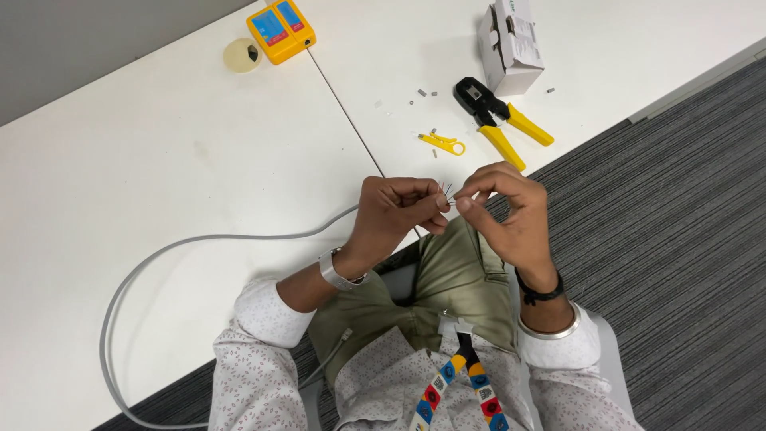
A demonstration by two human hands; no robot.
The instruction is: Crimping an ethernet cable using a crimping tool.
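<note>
My left hand (395, 214) grips the end of a grey cable (199, 239), which loops across the white table (159, 160) and back to my lap. Thin bare wires (447, 190) stick out of the cable end between my two hands. My right hand (507, 211) pinches those wires with thumb and forefinger. Both hands are held over my lap at the table's front edge.
A crimping tool with yellow handles (499, 120) and a small yellow stripper (444, 144) lie just beyond my hands. Behind them stands a white cardboard box (511, 48). A yellow cable tester (281, 29) and a tape roll (242, 55) sit at the far edge. Grey carpet (678, 239) is to the right.
</note>
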